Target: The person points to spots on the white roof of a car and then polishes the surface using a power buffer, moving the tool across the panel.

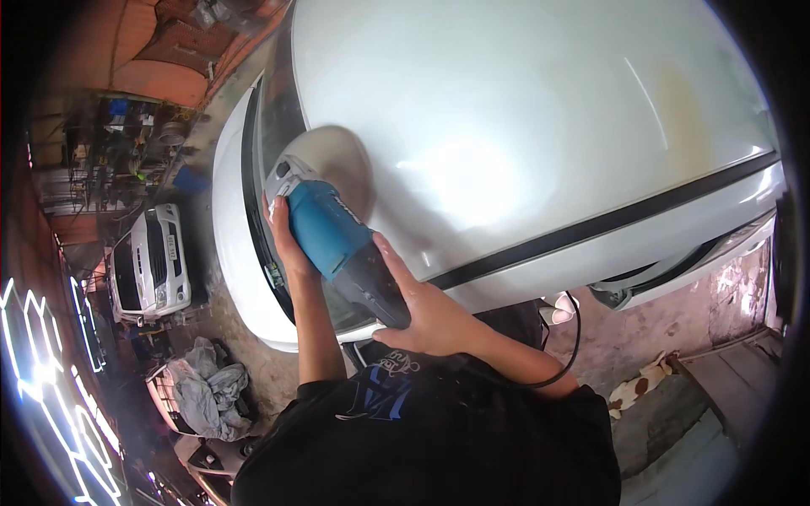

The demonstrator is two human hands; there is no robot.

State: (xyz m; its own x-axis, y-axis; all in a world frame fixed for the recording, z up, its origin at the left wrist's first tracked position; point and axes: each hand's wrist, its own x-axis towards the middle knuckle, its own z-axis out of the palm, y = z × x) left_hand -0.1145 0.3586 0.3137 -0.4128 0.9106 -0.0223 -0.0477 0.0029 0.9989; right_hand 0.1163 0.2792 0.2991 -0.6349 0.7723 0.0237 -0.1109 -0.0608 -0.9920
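Observation:
A teal and dark grey car polisher point(325, 229) lies at a slant over the front left corner of a white car's roof point(523, 93). Its round pale pad point(346, 160) sits on the paint near the top of the windshield. My left hand point(287, 240) grips the side of the tool close to its metal head. Around the dark rear handle wraps my right hand point(430, 316), thumb below and fingers over the top. A black power cord point(576, 337) runs from the handle end past my right forearm.
A dark trim strip point(591, 228) runs along the roof's near side. The white hood point(232, 228) lies to the left. Farther left stand another white vehicle point(156, 261) and a grey crumpled cover point(208, 388). Bright hexagonal lights point(51, 388) glow at lower left.

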